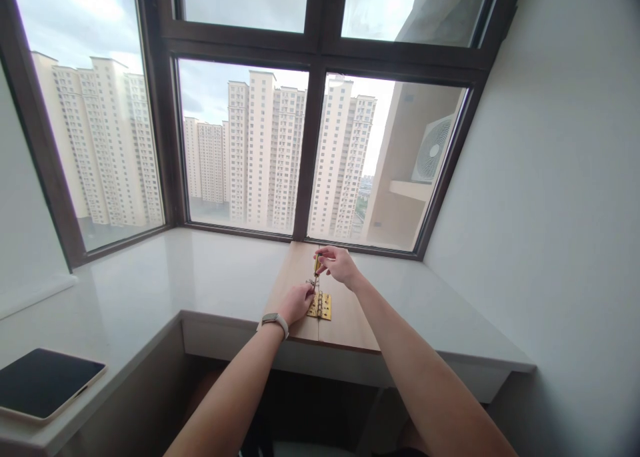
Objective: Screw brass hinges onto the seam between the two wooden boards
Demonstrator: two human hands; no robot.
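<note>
A gold-coloured hinge [326,306] lies across the seam between two light wooden boards [350,323]. My right hand [337,265] is closed around the yellow and black handle of a screwdriver [317,266], which stands nearly upright with its shaft pointing down at the hinge's left leaf. My left hand [299,301], with a band on its wrist, rests by that leaf, its fingers closed near the screwdriver's lower end. Whether those fingers hold a screw or the shaft is hidden. Several small dark screws [311,283] lie on the wood just beyond the left fingers.
The boards rest on a white window-side counter [220,270] with a front edge towards me. A dark-screened tablet [47,383] lies at the far left. Brown window frames [303,177] rise behind the boards, and a white wall [540,177] stands on the right.
</note>
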